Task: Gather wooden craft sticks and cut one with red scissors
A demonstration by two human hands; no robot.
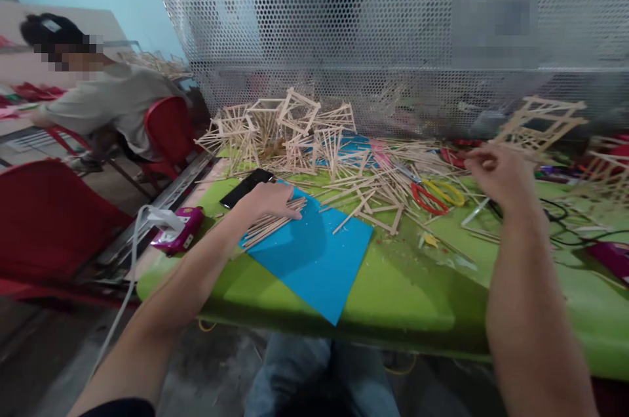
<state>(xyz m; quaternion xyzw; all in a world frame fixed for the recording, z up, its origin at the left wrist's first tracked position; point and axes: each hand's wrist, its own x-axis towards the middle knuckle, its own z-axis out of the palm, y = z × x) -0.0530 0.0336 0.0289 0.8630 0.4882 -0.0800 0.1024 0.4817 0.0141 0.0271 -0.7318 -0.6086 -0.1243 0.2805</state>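
My left hand lies palm down over a bundle of thin wooden sticks. Its thumb is on the near side, and its fingers are bent round the far side, partly hidden. Beneath the sticks is a blue sheet. A black phone lies just left of that hand. My right hand is raised at the right, with its fingers curled into a pinch; anything between them is too small to make out. Behind it stands a wooden stick frame. Scissors with red and yellow handles lie to its left.
Stick frames and loose sticks pile up along the perforated metal screen. A purple power strip sits at the left edge of the green table. Black cables run at the right. A person in a cap sits at the left, near red chairs.
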